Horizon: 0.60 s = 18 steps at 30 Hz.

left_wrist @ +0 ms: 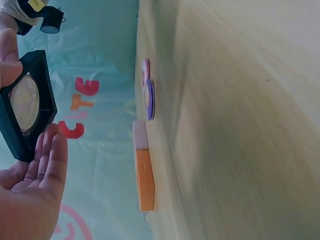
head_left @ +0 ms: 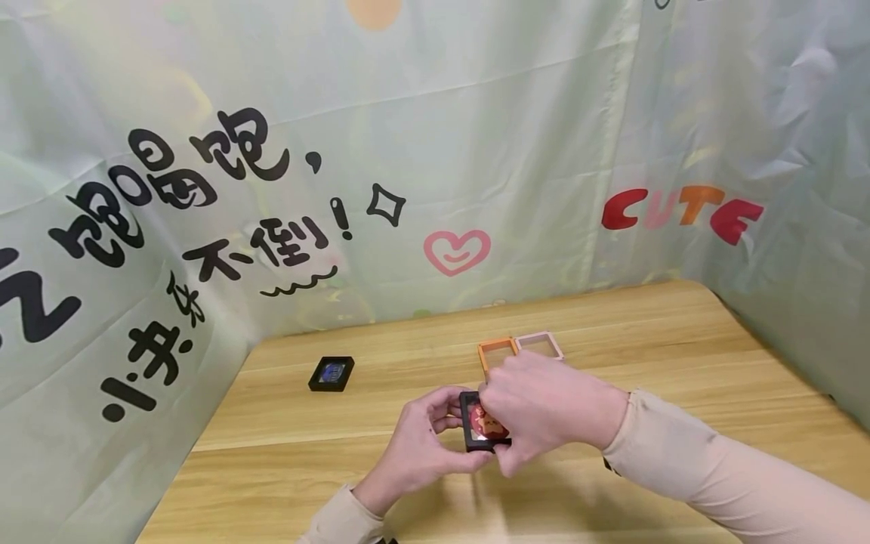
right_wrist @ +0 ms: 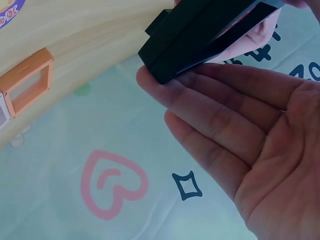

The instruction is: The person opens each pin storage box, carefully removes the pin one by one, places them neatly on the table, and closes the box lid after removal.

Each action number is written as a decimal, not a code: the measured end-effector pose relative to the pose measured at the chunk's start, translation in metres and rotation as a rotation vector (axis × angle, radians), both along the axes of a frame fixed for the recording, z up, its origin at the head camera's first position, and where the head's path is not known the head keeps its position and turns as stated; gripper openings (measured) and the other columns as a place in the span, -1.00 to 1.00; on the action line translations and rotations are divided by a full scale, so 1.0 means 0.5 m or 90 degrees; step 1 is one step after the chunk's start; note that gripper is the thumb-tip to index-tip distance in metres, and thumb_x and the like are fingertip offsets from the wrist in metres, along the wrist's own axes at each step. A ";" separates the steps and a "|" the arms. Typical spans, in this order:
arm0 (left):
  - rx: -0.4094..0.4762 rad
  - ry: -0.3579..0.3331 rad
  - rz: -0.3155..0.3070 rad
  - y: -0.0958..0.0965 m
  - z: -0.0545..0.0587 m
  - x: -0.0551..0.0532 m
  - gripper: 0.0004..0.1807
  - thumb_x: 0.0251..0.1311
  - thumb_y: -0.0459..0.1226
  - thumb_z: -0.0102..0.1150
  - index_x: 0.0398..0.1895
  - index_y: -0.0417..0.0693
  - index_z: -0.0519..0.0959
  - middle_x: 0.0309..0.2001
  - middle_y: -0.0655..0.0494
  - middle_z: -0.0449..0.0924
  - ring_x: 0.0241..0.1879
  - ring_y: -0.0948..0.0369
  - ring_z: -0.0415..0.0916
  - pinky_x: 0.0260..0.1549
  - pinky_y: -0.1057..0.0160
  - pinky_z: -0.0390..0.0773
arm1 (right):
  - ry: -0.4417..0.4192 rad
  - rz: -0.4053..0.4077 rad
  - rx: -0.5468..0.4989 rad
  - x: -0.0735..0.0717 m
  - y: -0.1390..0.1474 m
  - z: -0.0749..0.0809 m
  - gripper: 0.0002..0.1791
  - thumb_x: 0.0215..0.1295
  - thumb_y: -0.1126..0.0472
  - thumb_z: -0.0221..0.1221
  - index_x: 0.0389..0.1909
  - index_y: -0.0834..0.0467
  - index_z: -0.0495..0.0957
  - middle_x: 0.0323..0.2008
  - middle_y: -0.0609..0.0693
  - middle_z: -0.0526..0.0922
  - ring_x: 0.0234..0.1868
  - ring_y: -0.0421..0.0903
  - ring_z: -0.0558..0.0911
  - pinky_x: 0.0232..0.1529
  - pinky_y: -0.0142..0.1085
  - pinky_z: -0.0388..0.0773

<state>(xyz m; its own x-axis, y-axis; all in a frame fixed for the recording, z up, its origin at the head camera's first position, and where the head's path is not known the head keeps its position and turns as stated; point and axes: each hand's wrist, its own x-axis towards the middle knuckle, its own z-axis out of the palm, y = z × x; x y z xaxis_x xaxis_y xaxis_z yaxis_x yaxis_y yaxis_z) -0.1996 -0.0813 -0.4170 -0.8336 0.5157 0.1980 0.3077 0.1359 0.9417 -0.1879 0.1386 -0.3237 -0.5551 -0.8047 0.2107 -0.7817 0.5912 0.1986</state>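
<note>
Between both hands is a small black square display frame [head_left: 467, 427], tilted up off the table. Behind its clear film sits a round red badge [head_left: 488, 425] with a cartoon animal; from the left wrist view its pale back shows. My left hand [head_left: 421, 438] holds the frame's left side, thumb at the lower edge and fingers by the upper corner. My right hand [head_left: 544, 404] grips the right side and covers that part of the badge. In the right wrist view, a small tab [right_wrist: 159, 22] juts from the frame's edge, and the right fingers [right_wrist: 220, 115] lie against the frame.
Another black frame [head_left: 331, 374] with a blue item lies at the left. Behind the hands, an orange frame [head_left: 496, 344] and a pink frame [head_left: 540, 335] lie side by side. Round badges [left_wrist: 149, 99] rest on the table. A printed curtain [head_left: 408, 151] closes off the back and sides.
</note>
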 end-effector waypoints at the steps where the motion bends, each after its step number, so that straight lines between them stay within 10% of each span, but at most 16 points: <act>1: 0.000 0.000 -0.002 0.000 0.000 0.000 -0.26 -0.05 -0.38 0.68 0.30 -0.11 0.61 0.09 -0.07 0.75 -0.01 0.21 0.74 0.18 0.27 0.76 | -0.003 0.002 0.002 0.000 0.000 0.000 -0.51 -0.26 -0.18 0.43 -0.73 -0.16 0.25 -0.73 -0.31 0.25 -0.72 -0.34 0.17 -0.74 -0.43 0.04; 18: 0.002 0.007 -0.005 -0.002 -0.002 -0.001 -0.28 -0.07 -0.39 0.68 0.26 -0.13 0.63 0.06 -0.06 0.77 -0.03 0.23 0.75 0.15 0.25 0.78 | -0.064 -0.006 -0.002 -0.010 -0.006 0.000 -0.54 -0.29 -0.13 0.44 -0.73 -0.14 0.28 -0.74 -0.31 0.25 -0.71 -0.34 0.21 -0.72 -0.46 0.12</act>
<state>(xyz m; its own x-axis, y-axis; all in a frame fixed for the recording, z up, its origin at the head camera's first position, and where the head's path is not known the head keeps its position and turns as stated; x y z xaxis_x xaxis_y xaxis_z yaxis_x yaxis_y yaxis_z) -0.1999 -0.0825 -0.4183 -0.8272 0.5216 0.2089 0.3189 0.1298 0.9389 -0.1929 0.1354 -0.3236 -0.5808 -0.7989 0.1563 -0.7923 0.5989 0.1167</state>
